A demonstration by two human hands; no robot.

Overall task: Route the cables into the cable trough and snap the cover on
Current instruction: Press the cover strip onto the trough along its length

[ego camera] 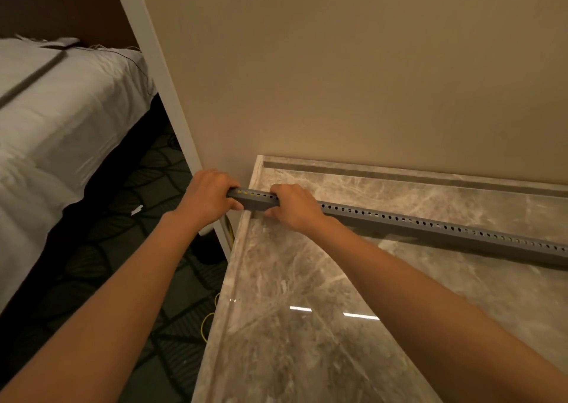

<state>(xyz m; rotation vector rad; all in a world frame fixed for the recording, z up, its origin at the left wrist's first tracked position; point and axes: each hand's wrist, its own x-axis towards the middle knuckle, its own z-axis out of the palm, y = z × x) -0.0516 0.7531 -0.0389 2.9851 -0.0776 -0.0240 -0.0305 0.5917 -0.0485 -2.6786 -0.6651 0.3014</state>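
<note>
Cable trough (430, 227) on table (307, 326), end past the edge.
Left hand (209, 196) and right hand (292, 207) each grip that end; yellow cable (246, 192) shows inside through slots.

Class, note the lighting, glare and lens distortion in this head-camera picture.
Head view: dim, warm light; white glare streaks on the glossy grey marble tabletop; the white wall trim leans, wide-angle skew; the white bed looks soft, the long grey perforated cable trough sharp.
</note>
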